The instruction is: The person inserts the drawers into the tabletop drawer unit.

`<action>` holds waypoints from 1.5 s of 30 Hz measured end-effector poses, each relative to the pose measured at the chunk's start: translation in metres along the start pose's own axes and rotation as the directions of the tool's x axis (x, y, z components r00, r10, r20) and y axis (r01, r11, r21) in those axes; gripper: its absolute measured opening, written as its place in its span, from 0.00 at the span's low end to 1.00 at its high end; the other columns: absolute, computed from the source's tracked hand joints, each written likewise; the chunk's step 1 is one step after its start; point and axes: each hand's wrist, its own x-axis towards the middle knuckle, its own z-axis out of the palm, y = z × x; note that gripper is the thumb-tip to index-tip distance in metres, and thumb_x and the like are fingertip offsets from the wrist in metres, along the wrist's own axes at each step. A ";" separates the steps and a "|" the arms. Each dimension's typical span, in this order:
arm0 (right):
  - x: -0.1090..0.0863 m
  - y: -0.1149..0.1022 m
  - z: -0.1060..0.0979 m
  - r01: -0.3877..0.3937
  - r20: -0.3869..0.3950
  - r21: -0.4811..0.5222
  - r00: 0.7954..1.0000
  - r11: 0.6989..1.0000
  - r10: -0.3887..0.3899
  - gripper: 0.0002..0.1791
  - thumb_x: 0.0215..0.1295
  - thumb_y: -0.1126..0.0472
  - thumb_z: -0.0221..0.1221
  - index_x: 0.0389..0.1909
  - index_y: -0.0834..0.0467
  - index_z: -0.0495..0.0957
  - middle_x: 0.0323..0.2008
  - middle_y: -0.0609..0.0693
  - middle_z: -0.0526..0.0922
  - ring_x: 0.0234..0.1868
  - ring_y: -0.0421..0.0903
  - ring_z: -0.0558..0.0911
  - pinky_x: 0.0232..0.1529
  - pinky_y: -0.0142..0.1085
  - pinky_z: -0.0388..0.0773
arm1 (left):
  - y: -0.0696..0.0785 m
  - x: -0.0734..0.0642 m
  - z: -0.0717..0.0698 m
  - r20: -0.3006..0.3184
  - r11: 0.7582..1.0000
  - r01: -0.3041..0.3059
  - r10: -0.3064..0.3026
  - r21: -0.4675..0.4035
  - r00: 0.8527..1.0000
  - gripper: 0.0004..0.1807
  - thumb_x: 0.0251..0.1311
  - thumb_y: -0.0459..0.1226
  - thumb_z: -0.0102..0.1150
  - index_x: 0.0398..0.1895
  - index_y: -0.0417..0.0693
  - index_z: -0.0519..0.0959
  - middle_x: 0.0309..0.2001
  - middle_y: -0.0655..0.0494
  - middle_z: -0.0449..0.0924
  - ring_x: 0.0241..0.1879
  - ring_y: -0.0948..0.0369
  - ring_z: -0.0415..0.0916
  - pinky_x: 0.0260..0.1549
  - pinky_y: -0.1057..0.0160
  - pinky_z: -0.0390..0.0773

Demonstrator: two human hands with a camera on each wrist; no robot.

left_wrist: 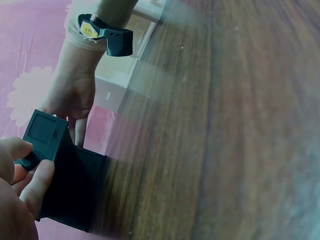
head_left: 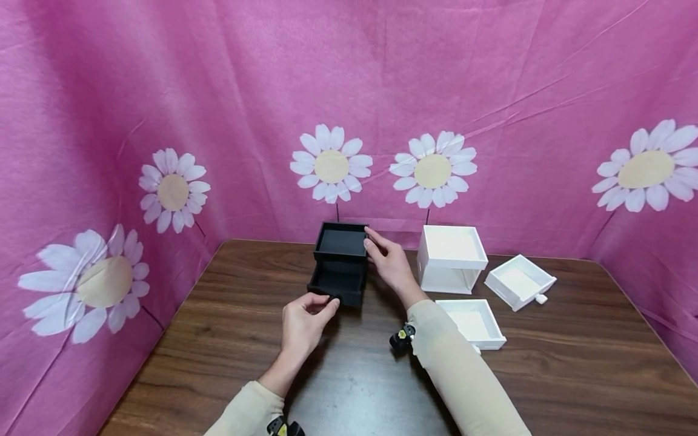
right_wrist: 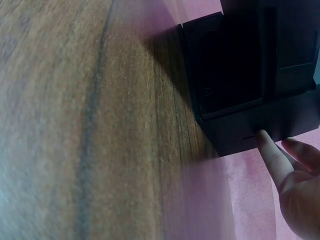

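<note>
A small black drawer cabinet point(head_left: 340, 256) with a recessed top stands near the table's back edge. Its black drawer point(head_left: 351, 298) is pulled partway out at the upper level. My left hand point(head_left: 302, 321) pinches the round knob point(left_wrist: 31, 160) on the drawer front between thumb and fingers. Below the drawer, the left wrist view shows a dark, drawerless bay point(left_wrist: 75, 190). My right hand point(head_left: 389, 260) touches the cabinet's right side with extended fingers. In the right wrist view one fingertip point(right_wrist: 262, 135) presses that side wall, close to a thin slot.
Right of the black cabinet stands a white cabinet point(head_left: 455, 243) with an open front. One white drawer point(head_left: 474, 324) lies before it, partly behind my right sleeve, and another white drawer point(head_left: 520, 281) lies to its right. Pink flowered cloth point(head_left: 245, 151) hangs around the wooden table.
</note>
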 end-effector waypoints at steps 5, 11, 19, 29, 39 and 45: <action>0.000 0.001 -0.001 0.002 0.000 0.003 1.000 1.000 -0.002 0.26 0.84 0.50 0.58 0.77 0.51 0.75 0.74 0.58 0.78 0.58 0.59 0.89 0.60 0.51 0.88 | 0.000 0.000 0.001 0.001 1.000 -0.011 0.011 0.006 1.000 0.06 0.56 0.35 0.82 0.34 0.44 0.93 0.30 0.49 0.93 0.28 0.71 0.83 0.30 0.74 0.82; 0.000 0.001 -0.001 -0.001 0.000 0.002 1.000 1.000 0.001 0.26 0.84 0.51 0.58 0.77 0.51 0.75 0.74 0.58 0.78 0.59 0.59 0.89 0.61 0.51 0.88 | 0.002 0.001 0.002 0.007 1.000 -0.014 0.014 0.015 1.000 0.06 0.57 0.36 0.81 0.34 0.44 0.93 0.30 0.49 0.93 0.28 0.71 0.83 0.31 0.74 0.82; -0.001 0.000 -0.002 -0.001 -0.005 -0.009 1.000 1.000 0.001 0.27 0.84 0.49 0.58 0.78 0.50 0.75 0.74 0.59 0.78 0.59 0.58 0.89 0.61 0.51 0.88 | 0.000 0.003 0.005 -0.001 0.999 -0.040 0.040 0.009 0.999 0.07 0.57 0.36 0.81 0.33 0.42 0.93 0.30 0.48 0.93 0.28 0.71 0.83 0.30 0.75 0.81; -0.001 0.000 -0.001 -0.004 -0.010 0.004 1.000 1.000 0.004 0.26 0.83 0.49 0.58 0.77 0.49 0.75 0.74 0.58 0.78 0.58 0.58 0.89 0.61 0.51 0.88 | -0.001 0.009 0.007 0.021 0.998 -0.036 0.035 0.048 0.999 0.07 0.57 0.36 0.81 0.34 0.42 0.92 0.31 0.48 0.93 0.31 0.62 0.89 0.33 0.74 0.82; -0.002 0.001 -0.001 -0.011 -0.010 -0.001 1.000 1.000 0.011 0.26 0.84 0.49 0.58 0.77 0.49 0.75 0.75 0.58 0.77 0.58 0.59 0.89 0.61 0.50 0.88 | -0.006 0.014 0.009 0.102 0.993 0.042 -0.031 -0.110 0.994 0.09 0.61 0.31 0.77 0.38 0.33 0.88 0.34 0.39 0.92 0.28 0.55 0.92 0.29 0.73 0.86; -0.001 -0.001 0.000 -0.008 -0.008 -0.002 1.000 1.000 0.008 0.26 0.83 0.50 0.58 0.77 0.49 0.75 0.74 0.58 0.78 0.58 0.59 0.90 0.60 0.51 0.88 | -0.010 0.019 0.009 0.150 0.979 0.081 -0.053 -0.188 0.987 0.08 0.64 0.27 0.74 0.42 0.29 0.86 0.39 0.35 0.92 0.31 0.54 0.93 0.32 0.71 0.89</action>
